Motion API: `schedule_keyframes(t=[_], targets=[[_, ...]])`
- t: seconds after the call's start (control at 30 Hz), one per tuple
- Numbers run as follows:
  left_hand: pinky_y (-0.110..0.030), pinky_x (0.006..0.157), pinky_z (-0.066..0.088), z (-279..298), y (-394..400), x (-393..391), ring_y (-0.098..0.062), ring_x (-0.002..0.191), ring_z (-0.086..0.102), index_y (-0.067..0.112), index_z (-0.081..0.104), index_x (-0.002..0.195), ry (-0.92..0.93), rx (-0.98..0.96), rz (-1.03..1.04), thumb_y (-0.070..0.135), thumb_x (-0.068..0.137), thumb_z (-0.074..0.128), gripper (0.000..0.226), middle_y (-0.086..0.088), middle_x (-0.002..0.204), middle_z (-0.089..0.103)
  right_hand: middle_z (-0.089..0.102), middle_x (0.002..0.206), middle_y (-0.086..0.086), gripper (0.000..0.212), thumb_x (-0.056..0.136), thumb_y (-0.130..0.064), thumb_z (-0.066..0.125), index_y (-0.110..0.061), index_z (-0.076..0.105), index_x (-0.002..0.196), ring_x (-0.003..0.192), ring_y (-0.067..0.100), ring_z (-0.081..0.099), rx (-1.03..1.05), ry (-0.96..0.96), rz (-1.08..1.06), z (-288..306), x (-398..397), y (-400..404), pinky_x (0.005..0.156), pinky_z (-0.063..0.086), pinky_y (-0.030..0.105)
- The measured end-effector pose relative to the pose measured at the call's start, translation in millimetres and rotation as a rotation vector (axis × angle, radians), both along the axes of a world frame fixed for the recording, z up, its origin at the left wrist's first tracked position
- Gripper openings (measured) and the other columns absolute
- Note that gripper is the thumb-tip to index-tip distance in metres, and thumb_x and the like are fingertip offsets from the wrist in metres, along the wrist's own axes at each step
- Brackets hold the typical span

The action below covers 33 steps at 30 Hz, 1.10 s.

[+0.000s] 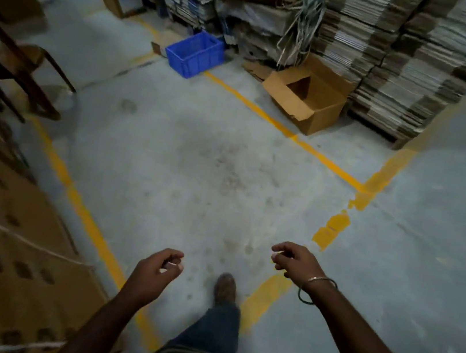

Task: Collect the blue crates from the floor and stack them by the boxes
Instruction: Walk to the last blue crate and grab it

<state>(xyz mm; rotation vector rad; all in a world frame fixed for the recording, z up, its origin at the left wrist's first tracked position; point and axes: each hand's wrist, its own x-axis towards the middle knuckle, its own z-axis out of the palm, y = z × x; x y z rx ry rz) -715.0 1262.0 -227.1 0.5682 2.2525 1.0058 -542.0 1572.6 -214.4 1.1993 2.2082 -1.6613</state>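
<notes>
Blue crate (195,54) sits on floor (198,156) beside open carton (307,96). Left hand (155,273) and right hand (293,261): grip loosely curled, holding nothing.

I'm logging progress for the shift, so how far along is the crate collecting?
Done: no stacked crates show. In hand: nothing; the left hand and right hand hang loosely curled and hold nothing above the floor. Left: one blue crate sits on the floor against the flattened cardboard stacks, near an open cardboard box.
</notes>
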Motion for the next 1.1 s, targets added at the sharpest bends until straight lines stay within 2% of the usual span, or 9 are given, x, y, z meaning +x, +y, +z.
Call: schedule_keyframes(t=[0.1,0.23,0.33,0.47,0.67,0.73,0.83,0.93,1.1], targets=[[-0.007,0.078,0.048,-17.8,37.7,-66.3,0.000,0.098,0.067,0.028,0.071,0.111,-0.033,-0.020,0.061,0.023,0.094,0.070,0.017,0.005,0.105,0.074,0.074,0.084,0.002,0.019,0.083,-0.022,0.066,-0.028,0.069,0.100,0.077,0.011,0.072,0.028,0.039,0.024,-4.8,-78.2,53.3,0.068,0.056,0.032],[-0.014,0.080,0.050,-25.5,92.5,-169.2,-0.008,0.098,0.069,0.027,0.071,0.110,-0.085,-0.034,0.132,0.025,0.092,0.072,0.018,0.001,0.104,0.074,0.073,0.081,0.001,0.018,0.081,-0.022,0.067,-0.029,0.069,0.098,0.073,0.012,0.071,0.062,0.015,0.044,-6.0,-180.1,120.2,0.068,0.056,0.033],[-0.022,0.085,0.053,-10.3,142.0,-250.3,-0.009,0.095,0.071,0.026,0.072,0.107,-0.062,0.007,0.186,0.038,0.082,0.069,0.029,0.001,0.100,0.075,0.073,0.079,0.004,0.016,0.082,-0.017,0.068,-0.026,0.070,0.095,0.072,0.014,0.071,0.102,0.015,0.066,5.0,-259.7,173.2,0.068,0.053,0.030],[-0.009,0.077,0.049,12.6,204.8,-342.0,-0.008,0.091,0.069,0.022,0.073,0.107,-0.062,0.019,0.241,0.019,0.091,0.072,0.017,-0.002,0.098,0.075,0.072,0.079,0.003,0.018,0.082,-0.016,0.066,-0.026,0.070,0.096,0.074,0.014,0.071,0.114,0.009,0.048,15.1,-344.9,234.4,0.069,0.053,0.029],[-0.007,0.073,0.047,12.6,303.0,-488.9,-0.004,0.087,0.067,0.019,0.072,0.108,-0.025,0.046,0.286,0.015,0.093,0.069,0.016,-0.003,0.098,0.074,0.073,0.081,0.007,0.019,0.083,-0.014,0.065,-0.023,0.069,0.100,0.076,0.018,0.071,0.090,0.017,0.074,-1.4,-492.1,335.2,0.067,0.049,0.026],[-0.010,0.074,0.048,5.1,331.5,-531.5,-0.002,0.081,0.066,0.020,0.072,0.106,-0.013,0.026,0.300,0.015,0.092,0.070,0.016,-0.003,0.096,0.074,0.072,0.082,0.007,0.018,0.083,-0.015,0.066,-0.024,0.069,0.099,0.076,0.017,0.071,0.083,0.020,0.105,-12.3,-541.6,369.5,0.065,0.048,0.025],[-0.023,0.082,0.054,-2.4,370.5,-595.0,-0.002,0.086,0.067,0.025,0.072,0.105,-0.014,-0.016,0.326,0.019,0.091,0.072,0.015,-0.001,0.096,0.075,0.072,0.081,0.007,0.016,0.084,-0.016,0.067,-0.024,0.069,0.098,0.075,0.017,0.071,0.080,-0.014,0.181,-19.2,-626.8,422.6,0.064,0.047,0.024],[-0.010,0.074,0.050,-0.9,403.6,-660.8,0.004,0.091,0.065,0.024,0.072,0.109,0.013,-0.020,0.375,0.021,0.092,0.072,0.017,0.003,0.099,0.075,0.070,0.077,0.005,0.014,0.083,-0.018,0.068,-0.025,0.068,0.095,0.074,0.017,0.071,0.112,-0.027,0.302,-18.0,-722.9,472.2,0.064,0.049,0.026],[-0.010,0.074,0.049,-12.7,436.4,-752.8,0.003,0.094,0.067,0.026,0.072,0.113,-0.035,-0.011,0.523,0.023,0.094,0.071,0.019,0.009,0.105,0.074,0.072,0.079,0.007,0.015,0.083,-0.019,0.068,-0.021,0.069,0.098,0.070,0.013,0.071,0.136,-0.029,0.408,-11.7,-871.2,513.8,0.054,0.044,0.016]])
